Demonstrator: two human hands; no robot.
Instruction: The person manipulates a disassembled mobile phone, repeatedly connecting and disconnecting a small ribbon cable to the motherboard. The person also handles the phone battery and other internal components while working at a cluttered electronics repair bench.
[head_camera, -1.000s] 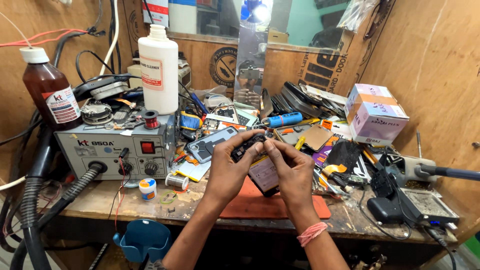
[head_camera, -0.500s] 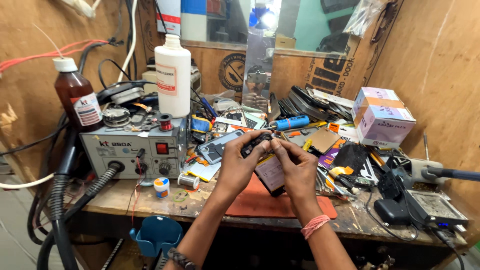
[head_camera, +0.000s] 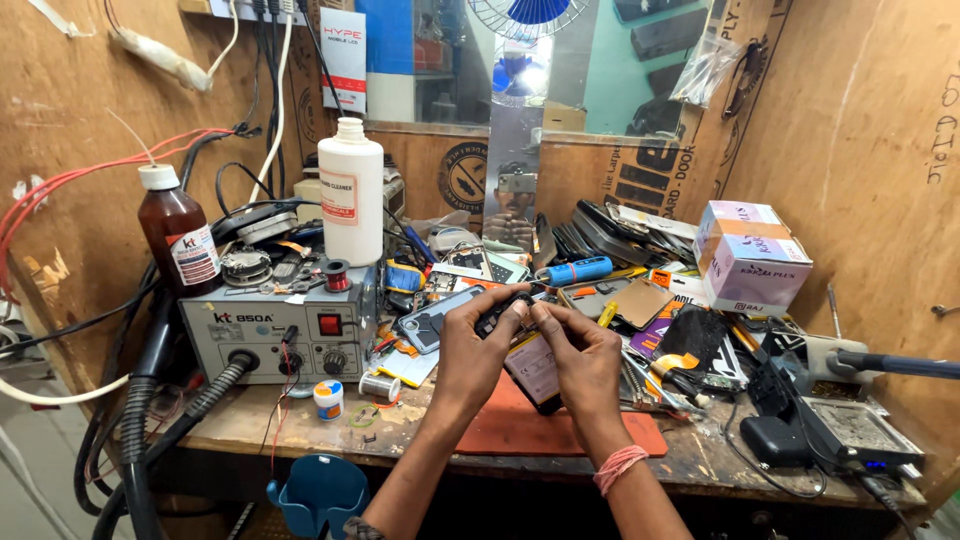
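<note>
Holding one opened phone (head_camera: 533, 365) above the rust-red rubber mat (head_camera: 560, 432), both hands pinch at its top edge. Left hand (head_camera: 478, 352) grips the dark upper corner between thumb and fingers; right hand (head_camera: 585, 360) clamps the same end from the other side, one pink band on its wrist. Phone is a flat black slab, tilted, lower end touching or just over the mat; can't tell which.

Table (head_camera: 250, 430) is rough, stained wood, heavily cluttered. Left side: one grey metal hot-air rework station (head_camera: 275, 330), boxy, red switch, two knobs, with a ribbed black hose (head_camera: 165, 430) off the front. On top: one brown glass bottle (head_camera: 180, 238) with white cap and one tall white plastic bottle (head_camera: 350, 190), both cylindrical. In front: one small solder spool (head_camera: 379, 386) and one small round tub (head_camera: 327, 399).

Right side: two stacked cardboard boxes (head_camera: 750, 258), pale purple and white. One blue cylindrical tool (head_camera: 578, 270) lies behind the hands. One blue plastic cup (head_camera: 318, 492) hangs below the table edge. Walls are bare plywood.
</note>
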